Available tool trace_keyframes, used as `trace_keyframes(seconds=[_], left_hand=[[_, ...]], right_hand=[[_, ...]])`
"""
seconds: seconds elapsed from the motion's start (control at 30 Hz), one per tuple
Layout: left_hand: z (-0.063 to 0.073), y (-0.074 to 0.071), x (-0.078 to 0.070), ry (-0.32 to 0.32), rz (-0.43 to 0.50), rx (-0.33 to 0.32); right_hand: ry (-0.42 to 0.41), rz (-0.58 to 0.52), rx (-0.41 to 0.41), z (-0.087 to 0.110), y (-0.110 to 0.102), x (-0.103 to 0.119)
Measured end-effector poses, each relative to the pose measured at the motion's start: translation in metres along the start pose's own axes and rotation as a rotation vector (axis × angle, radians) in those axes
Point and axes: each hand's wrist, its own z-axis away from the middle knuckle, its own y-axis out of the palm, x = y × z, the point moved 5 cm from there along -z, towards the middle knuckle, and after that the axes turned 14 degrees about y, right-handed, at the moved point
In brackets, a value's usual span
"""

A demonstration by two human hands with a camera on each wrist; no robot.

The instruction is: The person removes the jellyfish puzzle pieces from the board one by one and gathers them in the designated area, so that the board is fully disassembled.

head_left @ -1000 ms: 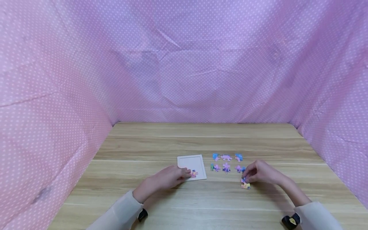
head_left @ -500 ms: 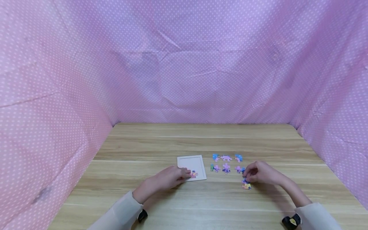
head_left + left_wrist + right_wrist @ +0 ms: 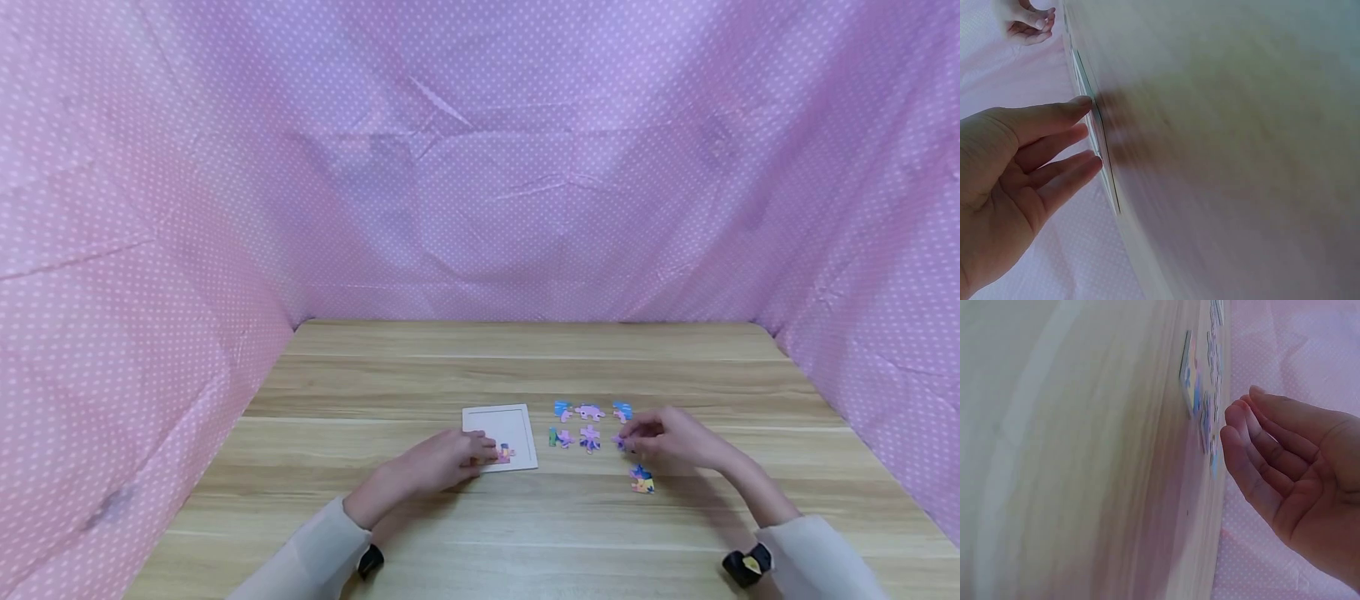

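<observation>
On the table lies a square white puzzle tray (image 3: 504, 421) with a pink and yellow jigsaw piece (image 3: 504, 454) near its front edge. My left hand (image 3: 442, 461) rests at the tray's left front part, fingertips at that piece, fingers extended in the left wrist view. To the right, my right hand (image 3: 675, 438) hovers by a purple jigsaw piece (image 3: 619, 443), which its fingers partly hide. Nothing shows between the loosely bent fingers (image 3: 1235, 447) in the right wrist view. A blue and yellow jigsaw piece (image 3: 642, 481) lies just in front of this hand.
Several more pieces lie in two rows right of the tray, among them a pink piece (image 3: 590, 412), a blue corner piece (image 3: 562, 409) and a purple piece (image 3: 590, 438). Pink dotted cloth (image 3: 480, 233) hangs around the wooden table (image 3: 375, 375).
My right hand has moved back and left, from the blue and yellow piece toward the purple one. That piece now lies uncovered, shifted slightly. My left hand's fingers have lifted slightly.
</observation>
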Motion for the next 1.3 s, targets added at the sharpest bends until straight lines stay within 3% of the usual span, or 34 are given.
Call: trace_keyframes(seconds=[0.27,0.53,0.73,0.97,1.3], left_hand=[[0.004,-0.002,0.001,0.016,-0.006,-0.035],[0.007,0.002,0.001,-0.006,-0.066,0.025],[0.007,0.002,0.001,-0.027,-0.079,0.032],[0.005,0.002,-0.001,0.029,-0.103,0.034],[0.005,0.000,0.000,0.051,-0.021,0.007]], right_hand=[[-0.016,-0.015,0.035,-0.014,0.006,0.010],[-0.029,-0.017,0.060,-0.026,0.016,0.024],[-0.047,0.039,0.045,-0.036,0.022,0.038],[-0.061,0.046,0.076,-0.050,0.032,0.053],[-0.120,0.020,0.131,-0.073,0.059,0.075]])
